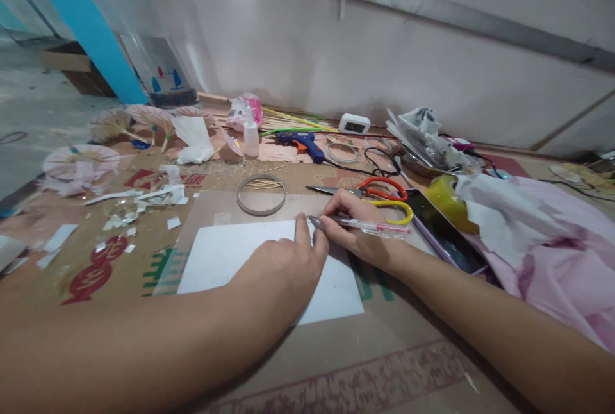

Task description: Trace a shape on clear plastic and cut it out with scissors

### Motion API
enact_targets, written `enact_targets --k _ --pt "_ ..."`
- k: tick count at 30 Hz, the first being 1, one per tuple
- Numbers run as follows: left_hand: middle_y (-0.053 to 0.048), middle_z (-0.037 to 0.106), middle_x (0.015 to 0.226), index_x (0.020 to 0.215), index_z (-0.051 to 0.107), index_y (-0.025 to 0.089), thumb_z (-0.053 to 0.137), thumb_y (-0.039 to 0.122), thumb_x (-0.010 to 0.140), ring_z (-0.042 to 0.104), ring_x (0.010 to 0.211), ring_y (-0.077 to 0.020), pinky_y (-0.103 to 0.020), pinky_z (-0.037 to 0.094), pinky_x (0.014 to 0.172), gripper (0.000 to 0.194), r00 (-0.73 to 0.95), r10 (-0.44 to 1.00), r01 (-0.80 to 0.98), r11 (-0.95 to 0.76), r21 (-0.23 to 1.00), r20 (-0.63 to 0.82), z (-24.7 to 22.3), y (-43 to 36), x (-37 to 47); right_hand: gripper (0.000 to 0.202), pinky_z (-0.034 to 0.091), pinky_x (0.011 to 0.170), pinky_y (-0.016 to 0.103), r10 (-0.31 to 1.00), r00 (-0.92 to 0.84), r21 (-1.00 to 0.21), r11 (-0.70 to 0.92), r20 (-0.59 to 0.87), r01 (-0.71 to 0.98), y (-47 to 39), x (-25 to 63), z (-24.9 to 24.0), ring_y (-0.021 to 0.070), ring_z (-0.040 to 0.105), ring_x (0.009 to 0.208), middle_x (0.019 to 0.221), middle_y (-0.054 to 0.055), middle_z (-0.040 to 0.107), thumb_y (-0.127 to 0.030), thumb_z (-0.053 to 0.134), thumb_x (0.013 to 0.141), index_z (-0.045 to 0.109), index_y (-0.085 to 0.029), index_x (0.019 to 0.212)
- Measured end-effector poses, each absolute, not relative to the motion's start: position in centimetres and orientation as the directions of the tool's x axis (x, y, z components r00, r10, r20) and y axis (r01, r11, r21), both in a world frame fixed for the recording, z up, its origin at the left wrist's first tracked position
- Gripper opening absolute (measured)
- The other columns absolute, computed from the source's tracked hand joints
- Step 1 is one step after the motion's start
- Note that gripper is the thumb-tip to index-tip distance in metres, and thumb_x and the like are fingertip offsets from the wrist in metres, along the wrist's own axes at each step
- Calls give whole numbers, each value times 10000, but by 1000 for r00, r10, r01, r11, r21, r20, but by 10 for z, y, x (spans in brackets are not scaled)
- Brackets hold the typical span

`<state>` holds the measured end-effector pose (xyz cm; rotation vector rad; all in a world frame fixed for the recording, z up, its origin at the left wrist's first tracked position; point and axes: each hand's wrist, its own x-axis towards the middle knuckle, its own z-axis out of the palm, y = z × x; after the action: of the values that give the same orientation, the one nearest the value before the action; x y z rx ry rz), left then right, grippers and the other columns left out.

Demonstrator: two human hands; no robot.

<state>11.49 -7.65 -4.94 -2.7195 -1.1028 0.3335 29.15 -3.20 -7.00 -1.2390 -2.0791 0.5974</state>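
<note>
The white paper (216,254) lies flat beneath my left hand (283,266), index finger and thumb apart, pressing, I'd say, to steady it; at the paper's far edge, my right hand (358,209) has its fingers clamped on the pen (372,227), a writing grip

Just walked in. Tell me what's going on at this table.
A person is working with a pen over a sheet of white paper. The right hand grips the pen, its tip near the far edge of the sheet, by the left index fingertip. The left hand rests on the paper. Scissors lie just beyond the right hand, a metal ring lies beyond the sheet, and a blue glue gun lies farther back.
</note>
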Motion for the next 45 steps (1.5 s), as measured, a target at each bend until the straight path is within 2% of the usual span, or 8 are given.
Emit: enact_targets --k 27,33,45 --pt "-350 485 1381 1448 429 43 426 24 831 701 564 -224 -304 549 434 617 700 705 657 -699 -281 -116 -51 -76 116 84 371 539 230 882 -362 -625 469 302 624 -31 292 -71 113 513 581 703 -23 615 -236 620 850 559 -210 798" --pt "-365 528 1333 1427 455 26 426 30 835 692 540 -228 -306 540 420 593 710 699 657 -703 -272 -90 -54 -75 115 85 370 543 229 878 -367 -632 476 307 611 -32 292 -71 111 505 579 701 -27 608 -230 619 850 560 -206 794" --pt "-359 485 1377 1457 410 33 445 39 841 705 573 -230 -309 559 445 617 701 702 660 -705 -260 -127 -51 -75 116 81 370 541 223 873 -368 -635 486 320 600 -31 292 -72 106 514 591 705 -30 603 -218 624 854 566 -202 800"
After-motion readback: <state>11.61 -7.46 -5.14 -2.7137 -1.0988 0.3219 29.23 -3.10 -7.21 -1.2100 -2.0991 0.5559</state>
